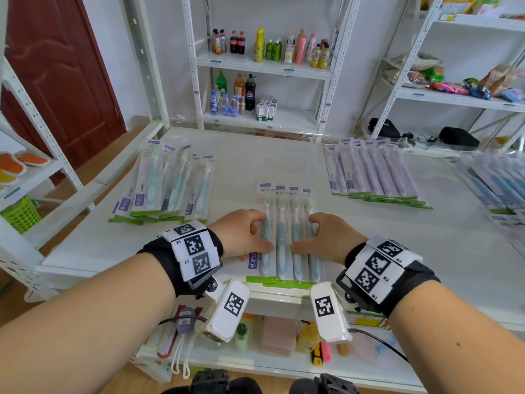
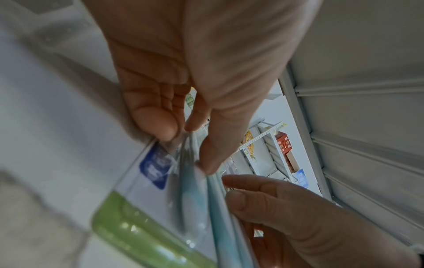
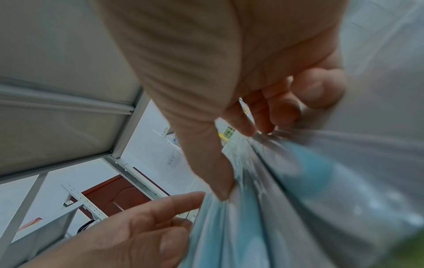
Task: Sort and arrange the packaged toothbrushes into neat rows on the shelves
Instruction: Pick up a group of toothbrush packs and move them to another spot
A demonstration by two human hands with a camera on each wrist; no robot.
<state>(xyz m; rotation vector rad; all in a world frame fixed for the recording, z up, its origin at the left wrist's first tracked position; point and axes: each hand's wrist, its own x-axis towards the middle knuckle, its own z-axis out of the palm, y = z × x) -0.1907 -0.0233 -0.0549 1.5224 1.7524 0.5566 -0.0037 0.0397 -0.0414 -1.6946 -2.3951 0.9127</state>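
We have both hands on the small batch of four teal-and-white toothbrushes in clear blister packs with green bottom strips point(image 1: 287, 237), which lies overlapped near the front edge of the white shelf surface point(image 1: 369, 251). Our left hand point(image 1: 241, 234) curls its fingers over the left side of the batch and its thumb presses toward the middle; our right hand point(image 1: 326, 237) mirrors it on the right side, so each hand is closed around its edge of the packs, squeezing them together. The left wrist view shows our fingertips point(image 2: 160, 125) pinching the slick plastic near a blue label. The main risk, as we judge it, is that the glossy blisters slide over one another under this sideways squeeze, so the packs could fan out or buckle upward instead of squaring up. The batch also sits close to the front lip, so a pull toward us could tip a pack onto the lower shelf of mixed goods point(image 1: 281, 336). Pushing left, we might disturb the loosely fanned pile of teal toothbrush packs point(image 1: 167, 186); the neat row of lilac toothbrush packs point(image 1: 372, 172) lies well apart on the right and seems safe.
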